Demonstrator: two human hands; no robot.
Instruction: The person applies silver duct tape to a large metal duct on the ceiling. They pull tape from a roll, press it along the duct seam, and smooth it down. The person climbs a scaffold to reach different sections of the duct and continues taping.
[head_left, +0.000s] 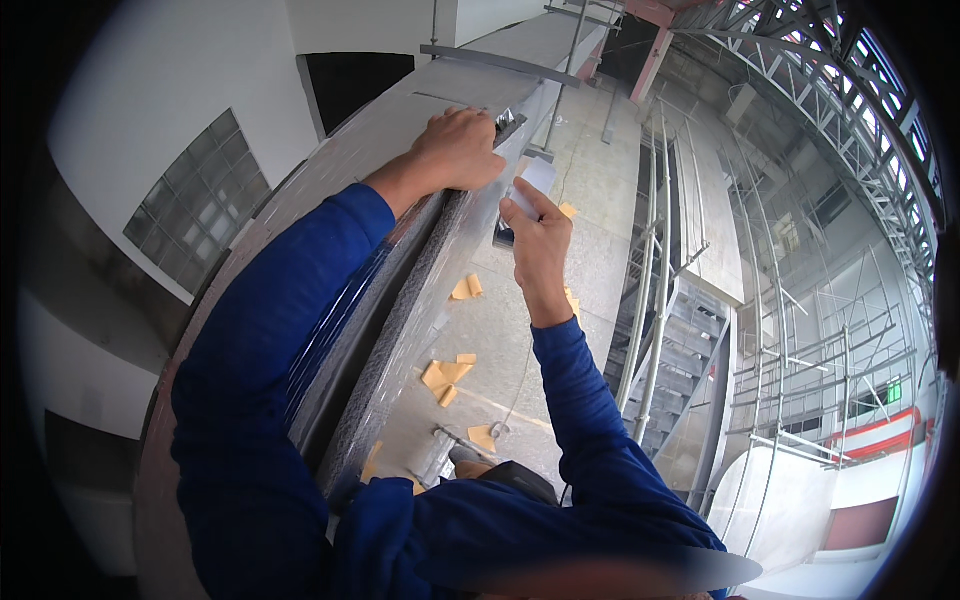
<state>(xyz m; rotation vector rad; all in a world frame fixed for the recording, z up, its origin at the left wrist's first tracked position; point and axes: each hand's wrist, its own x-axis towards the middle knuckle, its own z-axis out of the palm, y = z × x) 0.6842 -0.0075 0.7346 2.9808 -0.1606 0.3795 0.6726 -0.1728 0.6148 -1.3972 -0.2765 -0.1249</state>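
My left hand (452,152) curls, fingers closed, over the far end of a long dark metal profile (372,370) with shiny clear film along its sides. A bright bare metal end piece (508,126) shows just beyond its fingertips. To the right of the profile, my right hand (540,238) pinches a whitish, flat, translucent piece (537,174) between thumb and fingers; its kind is unclear. The right hand is apart from the left and a little nearer to me. My left palm hides part of the profile.
Torn tan paper pieces (446,378) lie on the concrete floor (600,165) far below. A pale wall with a glass-block window (200,190) stands left. Scaffold pipes (655,300) and a metal stair (680,345) rise at right. A cable (520,385) runs along the floor.
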